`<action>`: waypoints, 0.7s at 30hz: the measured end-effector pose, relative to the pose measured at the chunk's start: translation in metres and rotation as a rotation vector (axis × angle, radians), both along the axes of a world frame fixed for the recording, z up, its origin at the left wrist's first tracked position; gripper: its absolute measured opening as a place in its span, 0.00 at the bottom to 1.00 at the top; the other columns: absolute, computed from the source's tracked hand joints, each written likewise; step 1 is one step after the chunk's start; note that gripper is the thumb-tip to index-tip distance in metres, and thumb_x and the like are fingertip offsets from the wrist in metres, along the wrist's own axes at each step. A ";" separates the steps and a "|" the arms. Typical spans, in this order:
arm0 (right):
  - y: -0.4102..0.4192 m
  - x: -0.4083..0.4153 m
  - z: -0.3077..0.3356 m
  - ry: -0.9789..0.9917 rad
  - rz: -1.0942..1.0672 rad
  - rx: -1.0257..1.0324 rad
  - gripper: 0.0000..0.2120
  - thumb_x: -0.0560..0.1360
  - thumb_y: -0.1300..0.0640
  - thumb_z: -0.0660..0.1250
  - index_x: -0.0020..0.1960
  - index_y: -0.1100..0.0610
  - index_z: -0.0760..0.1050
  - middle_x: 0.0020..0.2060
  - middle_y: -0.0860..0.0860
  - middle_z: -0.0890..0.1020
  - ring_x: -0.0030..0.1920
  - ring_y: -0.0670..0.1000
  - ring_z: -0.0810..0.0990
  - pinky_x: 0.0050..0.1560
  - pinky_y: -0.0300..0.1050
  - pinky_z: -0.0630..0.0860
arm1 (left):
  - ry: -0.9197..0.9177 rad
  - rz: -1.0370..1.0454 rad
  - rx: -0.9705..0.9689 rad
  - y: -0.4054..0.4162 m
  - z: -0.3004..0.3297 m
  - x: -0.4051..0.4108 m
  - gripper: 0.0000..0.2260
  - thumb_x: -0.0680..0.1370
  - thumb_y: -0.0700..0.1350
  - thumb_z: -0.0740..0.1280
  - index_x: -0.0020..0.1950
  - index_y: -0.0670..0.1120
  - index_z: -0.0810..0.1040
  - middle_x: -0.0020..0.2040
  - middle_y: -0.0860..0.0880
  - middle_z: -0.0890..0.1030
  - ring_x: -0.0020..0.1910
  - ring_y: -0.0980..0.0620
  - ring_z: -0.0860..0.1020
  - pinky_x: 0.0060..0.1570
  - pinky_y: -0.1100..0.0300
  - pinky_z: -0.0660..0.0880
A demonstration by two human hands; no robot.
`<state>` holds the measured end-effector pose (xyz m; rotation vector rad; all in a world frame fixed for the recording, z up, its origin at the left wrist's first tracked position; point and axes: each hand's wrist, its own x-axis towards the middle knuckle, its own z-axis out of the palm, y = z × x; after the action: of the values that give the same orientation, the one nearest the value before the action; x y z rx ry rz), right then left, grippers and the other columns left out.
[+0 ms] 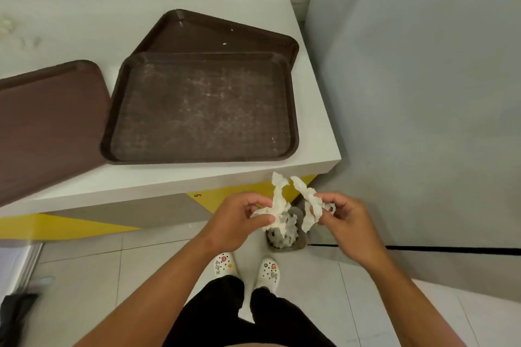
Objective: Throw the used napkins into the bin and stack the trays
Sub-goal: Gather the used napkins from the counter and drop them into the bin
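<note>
Two crumpled white napkins [284, 205] are held in front of the tabletop's [315, 132] near edge, directly above a small grey bin [287, 236] on the tiled floor. The left hand [236, 220] pinches one twisted napkin with curled fingers and thumb; the right hand [342, 217] pinches the other the same way, so each grip is closed on paper. Beyond the napkins, on the tabletop, lies a worn brown tray [200, 110] resting on top of a second, skewed tray [214, 34] whose far corner sticks out behind it. A third tray [48, 118] lies just left of these, touching or overlapping the top one's edge. White clogs [245, 270] stand just beside the bin.
</note>
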<state>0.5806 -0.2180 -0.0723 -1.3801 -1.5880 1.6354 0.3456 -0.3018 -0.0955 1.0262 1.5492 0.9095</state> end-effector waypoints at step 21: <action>0.001 0.024 -0.300 -0.457 -0.089 -0.209 0.09 0.75 0.63 0.70 0.55 0.58 0.83 0.49 0.50 0.86 0.50 0.49 0.83 0.42 0.30 0.72 | 0.250 -0.261 -0.399 0.049 -0.301 0.055 0.10 0.76 0.33 0.71 0.57 0.40 0.82 0.56 0.44 0.82 0.51 0.52 0.79 0.41 0.79 0.70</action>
<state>0.6045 -0.2165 -0.3724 -2.0193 -1.5921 1.5409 0.4002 -0.2524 -0.3970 1.0427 1.6673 0.2821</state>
